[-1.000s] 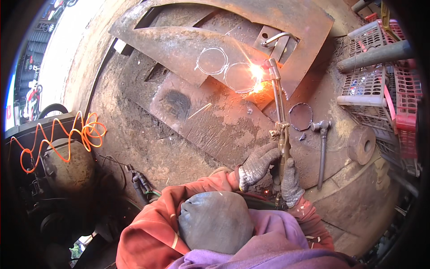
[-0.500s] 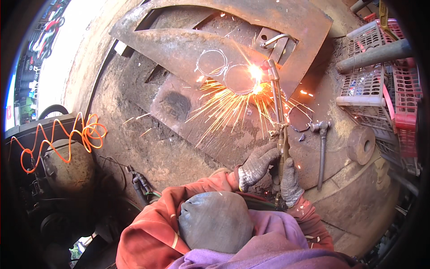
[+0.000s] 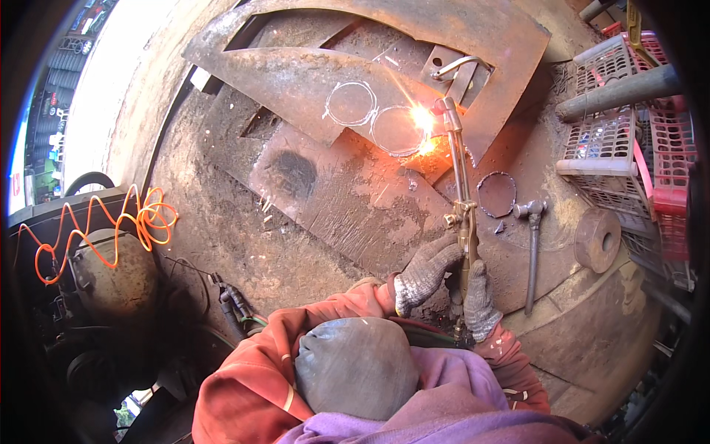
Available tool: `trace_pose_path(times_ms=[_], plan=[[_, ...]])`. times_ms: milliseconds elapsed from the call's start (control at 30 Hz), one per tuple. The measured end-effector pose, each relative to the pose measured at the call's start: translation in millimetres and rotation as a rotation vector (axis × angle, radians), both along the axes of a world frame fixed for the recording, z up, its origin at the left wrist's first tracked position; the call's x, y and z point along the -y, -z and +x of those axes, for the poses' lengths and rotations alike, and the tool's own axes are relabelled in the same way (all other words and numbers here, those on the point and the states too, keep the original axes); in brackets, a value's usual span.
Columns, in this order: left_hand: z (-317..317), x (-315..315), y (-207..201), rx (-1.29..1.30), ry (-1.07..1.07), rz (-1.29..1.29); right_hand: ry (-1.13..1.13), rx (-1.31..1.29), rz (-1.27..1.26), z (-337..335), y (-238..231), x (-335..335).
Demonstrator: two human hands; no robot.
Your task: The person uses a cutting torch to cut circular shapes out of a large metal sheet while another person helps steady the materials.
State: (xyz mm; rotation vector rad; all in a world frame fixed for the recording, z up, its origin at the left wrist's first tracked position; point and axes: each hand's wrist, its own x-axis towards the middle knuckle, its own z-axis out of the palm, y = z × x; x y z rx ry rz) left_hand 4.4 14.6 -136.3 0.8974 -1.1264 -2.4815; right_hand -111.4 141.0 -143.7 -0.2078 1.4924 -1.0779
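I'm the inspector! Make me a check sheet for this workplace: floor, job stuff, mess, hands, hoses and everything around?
Surface: floor is dirty and stained.
Job's things: torch makes a bright glow on the metal sheet, beside the white circles.
Clutter: hammer and thick metal ring, right of the torch.
Hands: left hand and right hand, both gloved, hold the torch.
Cables: orange hose, looped at the left.
Surroundings: plastic crates at the right; tank at the left.

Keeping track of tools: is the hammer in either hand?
No, the hammer lies untouched to the right of the torch.
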Motion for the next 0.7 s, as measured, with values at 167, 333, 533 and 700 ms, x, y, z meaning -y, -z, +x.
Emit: trace_pose_path(times_ms=[167,333,533,700], plan=[[0.6,-3.4,8.3,-0.032,-0.017,-0.049,-0.013,-0.001,0.018,-0.8,0.0,-0.5],[0.3,-1.7,7.9,-0.017,-0.006,-0.061,0.003,-0.032,0.015,1.2,-4.4,3.6],[0.1,-1.2,3.0,-0.032,-0.03,-0.011,0.026,-0.004,0.026,1.2,-0.2,1.4],[0.0,-3.0,7.0,-0.041,-0.053,0.016,0.063,-0.019,0.015,4.5,0.1,4.5]])
